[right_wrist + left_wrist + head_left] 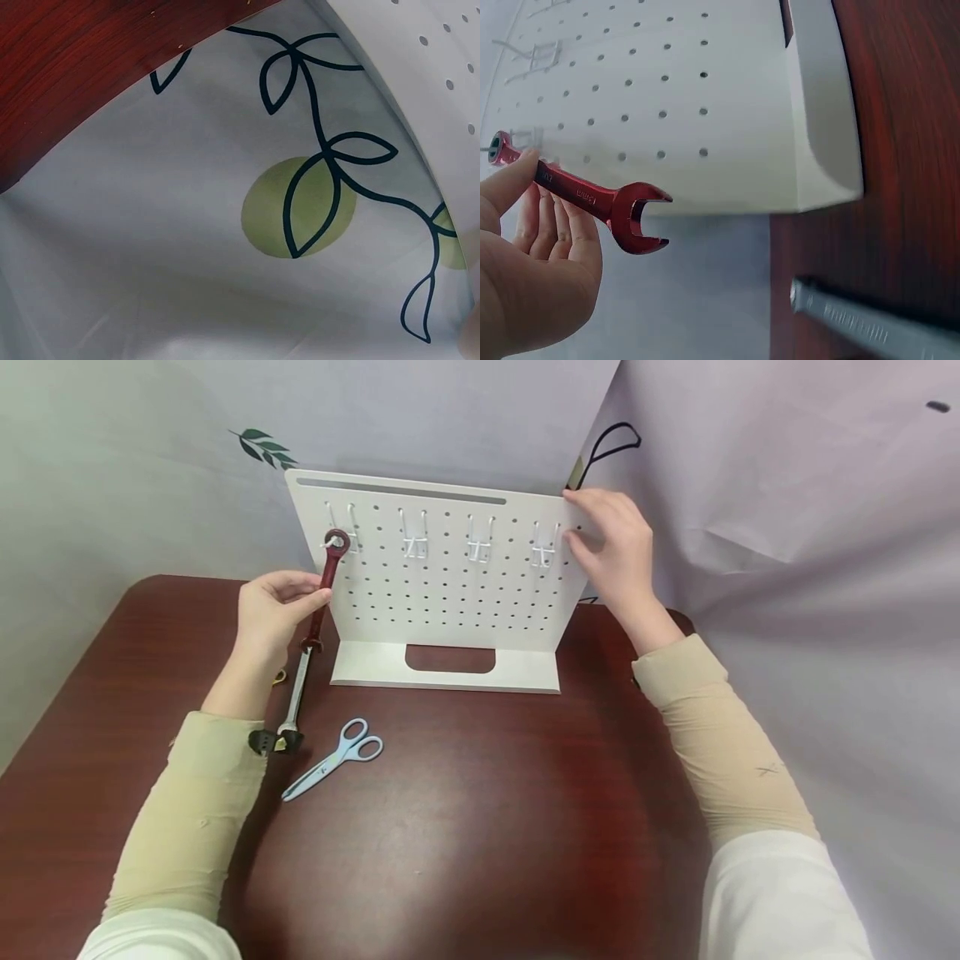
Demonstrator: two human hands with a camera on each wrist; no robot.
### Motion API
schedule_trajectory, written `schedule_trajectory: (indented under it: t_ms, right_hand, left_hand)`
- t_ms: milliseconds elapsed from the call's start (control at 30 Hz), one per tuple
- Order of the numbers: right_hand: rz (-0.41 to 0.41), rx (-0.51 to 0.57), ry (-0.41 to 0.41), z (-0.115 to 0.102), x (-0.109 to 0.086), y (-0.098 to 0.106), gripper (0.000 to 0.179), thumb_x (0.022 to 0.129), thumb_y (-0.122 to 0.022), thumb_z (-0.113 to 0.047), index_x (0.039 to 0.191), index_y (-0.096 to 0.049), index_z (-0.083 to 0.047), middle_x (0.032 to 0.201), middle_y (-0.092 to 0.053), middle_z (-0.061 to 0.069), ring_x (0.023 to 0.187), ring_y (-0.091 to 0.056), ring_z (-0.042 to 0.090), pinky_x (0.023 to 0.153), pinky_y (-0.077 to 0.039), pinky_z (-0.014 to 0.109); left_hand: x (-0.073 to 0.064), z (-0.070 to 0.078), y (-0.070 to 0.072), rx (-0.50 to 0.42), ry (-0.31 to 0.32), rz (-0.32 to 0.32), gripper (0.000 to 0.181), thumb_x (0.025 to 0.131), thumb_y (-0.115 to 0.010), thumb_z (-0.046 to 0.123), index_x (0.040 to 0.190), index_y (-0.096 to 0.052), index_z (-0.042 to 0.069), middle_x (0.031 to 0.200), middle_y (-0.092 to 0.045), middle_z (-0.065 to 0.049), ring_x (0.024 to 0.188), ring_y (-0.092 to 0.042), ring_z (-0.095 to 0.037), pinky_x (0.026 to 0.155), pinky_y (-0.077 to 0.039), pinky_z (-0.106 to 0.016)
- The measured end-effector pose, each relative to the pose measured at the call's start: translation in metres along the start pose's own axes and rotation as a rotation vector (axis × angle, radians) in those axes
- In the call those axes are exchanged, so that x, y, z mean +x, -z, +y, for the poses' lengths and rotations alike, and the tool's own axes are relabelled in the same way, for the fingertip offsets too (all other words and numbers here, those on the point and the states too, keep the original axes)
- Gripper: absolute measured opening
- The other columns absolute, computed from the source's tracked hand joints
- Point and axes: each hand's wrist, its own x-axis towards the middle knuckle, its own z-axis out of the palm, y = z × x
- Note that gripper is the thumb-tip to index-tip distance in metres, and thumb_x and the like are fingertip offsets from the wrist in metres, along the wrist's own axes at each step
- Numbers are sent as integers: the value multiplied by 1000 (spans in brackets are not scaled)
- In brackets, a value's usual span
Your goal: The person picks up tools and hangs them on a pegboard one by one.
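A red combination wrench is pinched between the thumb and fingers of my left hand. Its ring end overlaps the leftmost white hook of the white pegboard. In the left wrist view the open jaw end of the wrench points away from the hand. My right hand grips the pegboard's upper right edge, thumb on the front face. Little of that hand shows in the right wrist view, where the pegboard edge runs down the right side.
Left of the board, a silver wrench lies on the dark red table. Light blue scissors lie nearer. More white hooks line the board. Behind hangs a pale cloth with leaf prints.
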Motion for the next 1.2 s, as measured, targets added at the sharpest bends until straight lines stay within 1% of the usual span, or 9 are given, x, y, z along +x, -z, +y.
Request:
schedule_trajectory:
  t_ms: [167, 367, 500, 633, 767, 867, 1000, 1133, 1200]
  right_hand:
    - [0, 2, 2, -2, -1, -1, 36, 97, -74, -3, 133, -71, -1, 128, -75, 20, 122, -66, 39, 114, -49, 41]
    - [3, 4, -1, -2, -1, -3, 36, 97, -74, -3, 133, -72, -1, 129, -74, 20, 123, -66, 39, 115, -49, 41]
    - [11, -6, 1, -1, -2, -2, 36, 97, -74, -3, 133, -72, -1, 128, -75, 21, 122, -66, 40, 115, -49, 42]
    - [4, -15, -1, 0, -3, -1, 36, 98, -74, -4, 134, -71, -1, 129, -74, 20, 123, -66, 39, 114, -49, 42]
    - [-2, -14, -5, 0, -4, -1, 36, 98, -73, -4, 134, -71, -1, 130, -74, 20, 123, -66, 39, 115, -49, 42]
    - [0, -10, -4, 0, -5, -1, 36, 98, -73, -4, 134, -71, -1, 130, -74, 20, 123, -66, 39, 115, -49, 42]
    - [7, -8, 0, 0, -5, -1, 36, 97, -74, -4, 134, -71, -1, 129, -74, 20, 122, -66, 40, 113, -49, 43]
    - [9, -10, 8, 1, -5, -1, 36, 98, -73, -4, 134, -71, -1, 129, -75, 20, 122, -66, 40, 113, -50, 43]
    - [7, -12, 8, 1, -5, -1, 36, 98, -73, -4, 134, -71, -1, 129, -74, 20, 122, -66, 39, 113, -49, 43]
  left_hand:
    - [4, -7, -10, -66, 16, 4, 26, 91, -81, 1, 84, -80, 26, 77, -75, 18, 82, -67, 0, 77, -51, -13]
    - [9, -14, -19, -119, -16, 10, 28, 91, -80, -2, 83, -79, 24, 78, -75, 17, 83, -65, -2, 74, -52, -12]
    - [13, -17, -25, -122, -47, 16, 29, 90, -80, -3, 83, -78, 25, 78, -75, 16, 81, -66, -3, 72, -53, -11]
    - [14, -17, -28, -93, -74, 31, 27, 90, -80, -3, 85, -79, 23, 78, -75, 17, 78, -68, -1, 73, -53, -10]
    - [11, -16, -25, -53, -82, 28, 20, 92, -79, -1, 92, -82, 19, 80, -76, 18, 81, -71, 1, 76, -55, -9]
    - [9, -16, -21, -76, -85, 1, 16, 92, -80, -1, 98, -83, 14, 84, -78, 17, 84, -73, 2, 79, -56, -9]
    - [8, -18, -14, -139, -95, -25, 17, 90, -80, -4, 99, -83, 10, 86, -80, 14, 85, -75, 0, 81, -57, -9]
    - [5, -20, -2, -98, -94, -30, 17, 91, -80, -3, 98, -83, 12, 87, -80, 15, 84, -76, 1, 81, -57, -9]
    - [2, -21, 7, -45, -86, -38, 17, 92, -80, -1, 100, -83, 13, 87, -79, 17, 84, -76, 3, 81, -57, -8]
